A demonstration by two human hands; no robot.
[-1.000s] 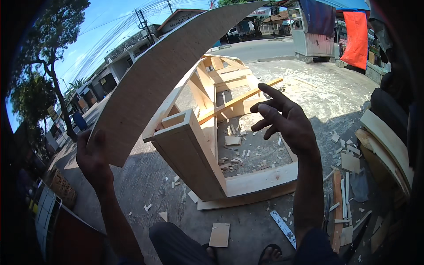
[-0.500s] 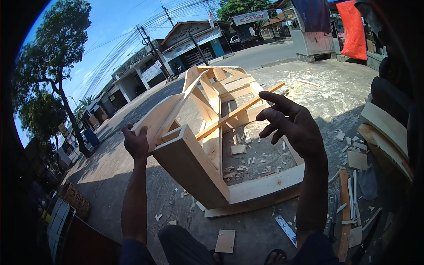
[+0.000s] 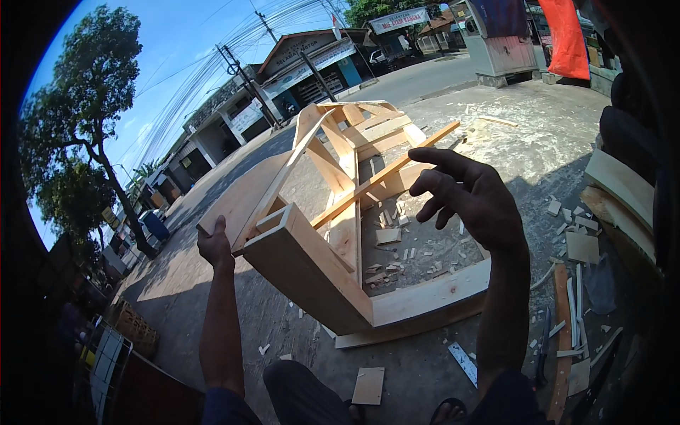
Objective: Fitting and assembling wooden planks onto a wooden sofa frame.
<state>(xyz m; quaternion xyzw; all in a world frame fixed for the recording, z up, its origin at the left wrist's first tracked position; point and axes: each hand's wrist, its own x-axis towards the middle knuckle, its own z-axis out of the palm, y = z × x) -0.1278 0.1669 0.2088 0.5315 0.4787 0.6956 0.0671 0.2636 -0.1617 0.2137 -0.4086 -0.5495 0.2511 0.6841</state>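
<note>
My left hand (image 3: 216, 245) grips the near end of a wide wooden board (image 3: 244, 190), its thumb on top. This board lies along the left side of a pale wooden frame (image 3: 432, 292), leaning outward from a narrow rail. Beside that hand rises the frame's near corner post (image 3: 312, 262), boxed from planks and open at the top. My right hand (image 3: 476, 204) is raised over the frame's right side, fingers spread and curved, holding nothing. A loose wooden strip (image 3: 388, 177) lies slantwise across the frame, beyond my right fingertips.
Wood offcuts (image 3: 388, 236) litter the concrete within the frame. A square wood piece (image 3: 368, 385) and a flat metal-looking strip (image 3: 464, 363) lie near my feet. At right are a knife-like tool (image 3: 544, 347), a long plank (image 3: 561, 340) and stacked curved boards (image 3: 623, 205).
The board in my left hand has tilted outward to the left, showing more of its broad face. My right hand stays raised with little change; the view has shifted slightly.
</note>
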